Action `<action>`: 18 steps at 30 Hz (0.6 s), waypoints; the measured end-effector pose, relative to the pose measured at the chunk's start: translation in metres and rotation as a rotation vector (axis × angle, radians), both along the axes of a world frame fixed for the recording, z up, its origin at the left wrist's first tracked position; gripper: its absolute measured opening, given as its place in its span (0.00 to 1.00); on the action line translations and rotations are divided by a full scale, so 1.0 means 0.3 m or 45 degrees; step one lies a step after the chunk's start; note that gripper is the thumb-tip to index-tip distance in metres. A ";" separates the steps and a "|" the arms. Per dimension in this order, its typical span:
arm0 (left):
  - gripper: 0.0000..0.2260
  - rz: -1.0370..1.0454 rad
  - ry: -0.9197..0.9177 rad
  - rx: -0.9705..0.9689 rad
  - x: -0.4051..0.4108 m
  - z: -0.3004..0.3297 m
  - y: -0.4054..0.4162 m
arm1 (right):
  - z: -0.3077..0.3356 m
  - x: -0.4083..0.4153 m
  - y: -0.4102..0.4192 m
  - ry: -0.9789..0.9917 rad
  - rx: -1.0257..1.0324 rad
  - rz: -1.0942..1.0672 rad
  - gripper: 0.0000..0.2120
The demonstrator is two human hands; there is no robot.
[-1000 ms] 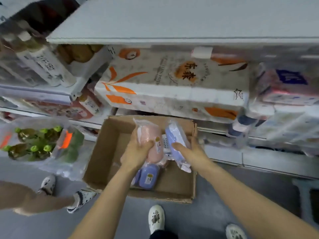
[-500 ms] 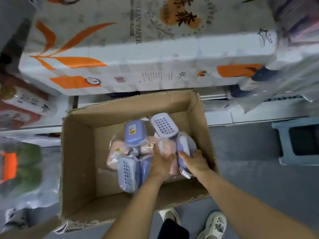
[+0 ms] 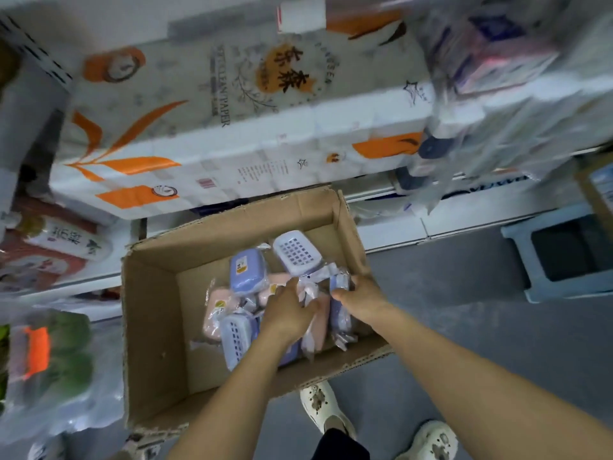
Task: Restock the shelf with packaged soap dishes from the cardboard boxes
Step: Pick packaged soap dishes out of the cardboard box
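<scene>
An open cardboard box (image 3: 156,327) stands on the floor below me, holding several plastic-wrapped soap dishes in pink and lavender. Both my hands are down inside it at its right side. My left hand (image 3: 287,315) grips a pink packaged dish (image 3: 320,322) by its wrapper. My right hand (image 3: 360,295) curls round a lavender packaged dish (image 3: 338,313) standing on edge beside it. Another lavender dish with a perforated lid (image 3: 297,255) lies just beyond my fingers.
Large packs of toilet paper (image 3: 232,127) fill the low shelf behind the box. A wrapped pack of green bottles (image 3: 49,360) sits on the floor at the left. A blue plastic stool (image 3: 564,254) stands at the right. My white shoes (image 3: 323,406) are just behind the box.
A second ago I held the pink and lavender dishes raised above the box; both hands have since gone down into it, and my view has tilted down and drawn closer.
</scene>
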State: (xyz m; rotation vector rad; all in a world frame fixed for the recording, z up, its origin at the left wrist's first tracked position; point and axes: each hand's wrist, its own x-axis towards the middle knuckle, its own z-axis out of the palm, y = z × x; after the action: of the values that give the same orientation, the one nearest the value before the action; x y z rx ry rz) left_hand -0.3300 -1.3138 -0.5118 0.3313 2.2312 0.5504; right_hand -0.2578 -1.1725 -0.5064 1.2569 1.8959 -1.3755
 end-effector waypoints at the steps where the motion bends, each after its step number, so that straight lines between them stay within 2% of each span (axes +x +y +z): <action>1: 0.33 -0.092 0.068 -0.007 0.008 0.058 0.016 | 0.071 0.015 0.020 0.060 0.020 0.066 0.19; 4: 0.32 -0.342 0.448 -0.013 0.050 0.253 0.089 | 0.277 0.088 0.098 0.235 0.203 0.289 0.23; 6: 0.31 -0.433 0.727 0.008 0.101 0.405 0.156 | 0.419 0.164 0.171 0.294 0.519 0.443 0.29; 8: 0.34 -0.467 0.933 0.068 0.173 0.561 0.237 | 0.567 0.267 0.254 0.386 0.851 0.513 0.30; 10: 0.35 -0.466 1.107 0.202 0.259 0.696 0.326 | 0.706 0.391 0.350 0.529 1.086 0.473 0.29; 13: 0.29 -0.499 1.326 0.440 0.403 0.870 0.485 | 0.881 0.593 0.505 0.663 1.326 0.353 0.27; 18: 0.30 -0.598 1.519 0.747 0.657 1.065 0.804 | 1.081 0.925 0.778 0.769 1.649 0.204 0.29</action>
State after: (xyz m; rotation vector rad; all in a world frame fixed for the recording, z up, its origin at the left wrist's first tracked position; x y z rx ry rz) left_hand -0.1329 -1.0725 -0.1922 1.8239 2.8337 0.8660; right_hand 0.0197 -0.9390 -0.1821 1.1186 3.4526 -0.2880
